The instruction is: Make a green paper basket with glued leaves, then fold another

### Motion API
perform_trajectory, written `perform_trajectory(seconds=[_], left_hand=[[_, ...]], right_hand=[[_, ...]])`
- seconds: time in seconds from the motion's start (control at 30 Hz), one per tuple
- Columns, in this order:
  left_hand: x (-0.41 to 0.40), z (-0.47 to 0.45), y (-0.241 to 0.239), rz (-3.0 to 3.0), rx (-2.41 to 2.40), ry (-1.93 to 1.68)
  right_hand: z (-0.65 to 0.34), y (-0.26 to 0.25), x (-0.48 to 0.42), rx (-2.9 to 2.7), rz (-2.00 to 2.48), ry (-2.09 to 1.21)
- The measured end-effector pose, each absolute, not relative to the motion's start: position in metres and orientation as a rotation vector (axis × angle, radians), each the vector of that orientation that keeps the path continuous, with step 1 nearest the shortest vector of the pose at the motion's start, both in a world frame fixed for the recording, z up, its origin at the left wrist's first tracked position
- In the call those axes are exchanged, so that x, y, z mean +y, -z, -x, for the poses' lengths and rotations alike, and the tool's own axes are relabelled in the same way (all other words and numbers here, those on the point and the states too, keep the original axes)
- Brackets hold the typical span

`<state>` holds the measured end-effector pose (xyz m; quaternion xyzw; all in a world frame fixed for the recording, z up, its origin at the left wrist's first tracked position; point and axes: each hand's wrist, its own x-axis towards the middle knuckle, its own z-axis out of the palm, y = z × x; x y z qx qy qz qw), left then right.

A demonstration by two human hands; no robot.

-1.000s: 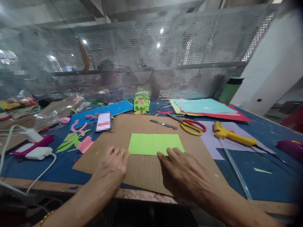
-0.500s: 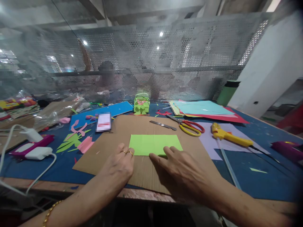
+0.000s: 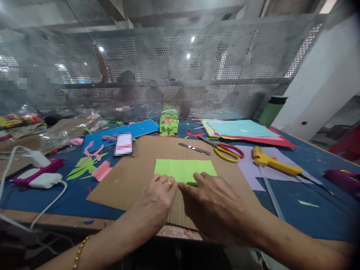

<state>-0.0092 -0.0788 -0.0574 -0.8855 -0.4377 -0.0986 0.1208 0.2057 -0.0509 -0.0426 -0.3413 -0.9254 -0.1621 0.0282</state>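
A bright green sheet of paper (image 3: pixel 184 168) with faint creases lies on a piece of brown cardboard (image 3: pixel 146 148). My left hand (image 3: pixel 159 195), rings on two fingers, has its fingers curled over the paper's near edge, left of the middle. At the right part of the same edge, my right hand (image 3: pixel 215 195) grips the paper between thumb and fingers. Both thumbs point toward each other low on the edge; the left thumb is mostly hidden. Just beyond the paper lie a metal blade (image 3: pixel 194 149) and scissors (image 3: pixel 226 152) with red and yellow handles.
A yellow glue gun (image 3: pixel 277 165) rests on lilac paper at right. Coloured sheets (image 3: pixel 244 128) and a green bottle (image 3: pixel 271 111) stand behind. A small green paper basket (image 3: pixel 169 123) is at the back. Left are paper scraps (image 3: pixel 86 167) and a purple power strip (image 3: pixel 36 174) with white chargers.
My left hand has slid right along the near edge of the green paper, from its left corner toward my right hand. My right hand has stayed nearly in place.
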Motion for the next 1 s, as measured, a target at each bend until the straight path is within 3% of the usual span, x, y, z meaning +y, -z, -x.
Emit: perform_trajectory(seconds=[0.5,1.0], left_hand=[[-0.081,0.001,0.038,2.612,-1.338,0.193],[-0.067,0.010,0.067,2.418,-1.207,0.224]], right_hand=[[-0.221,0.025,-0.048,-2.904,1.170,0.250],[-0.261,0.038,-0.065,-2.706,1.480,0.419]])
